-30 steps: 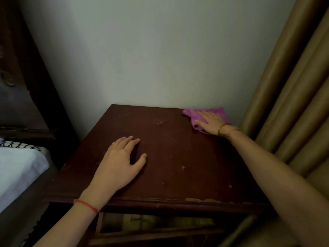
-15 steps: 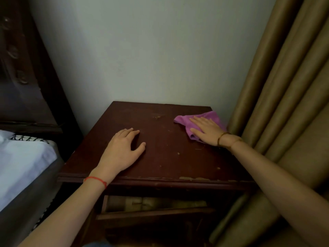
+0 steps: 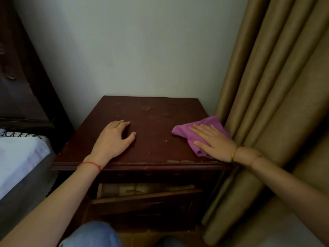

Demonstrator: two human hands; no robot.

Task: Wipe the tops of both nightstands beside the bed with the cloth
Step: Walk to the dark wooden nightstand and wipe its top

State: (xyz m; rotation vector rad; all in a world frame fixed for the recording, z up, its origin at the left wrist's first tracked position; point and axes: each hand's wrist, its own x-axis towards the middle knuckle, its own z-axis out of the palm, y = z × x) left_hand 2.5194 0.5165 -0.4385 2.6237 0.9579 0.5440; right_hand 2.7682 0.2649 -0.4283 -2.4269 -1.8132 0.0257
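Two hands are resting on one dark nightstand (image 3: pixel 153 139) beside the bed (image 3: pixel 19 157): the left hand (image 3: pixel 114 139) is lying flat, holding nothing; the right hand (image 3: pixel 215 142), fingers straight, is pressing the purple cloth (image 3: pixel 185 131) onto its right front corner, touching the curtain (image 3: pixel 267 104).

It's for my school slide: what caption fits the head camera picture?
Right hand presses a purple cloth on the nightstand; left hand rests flat.

dim light. plain pale wall (image 3: pixel 142 50) at 12 o'clock. tan pleated curtain (image 3: pixel 267 86) hung at 3 o'clock. dark carved headboard (image 3: pixel 19 82) at 9, bed with white sheet (image 3: pixel 19 161) below it.
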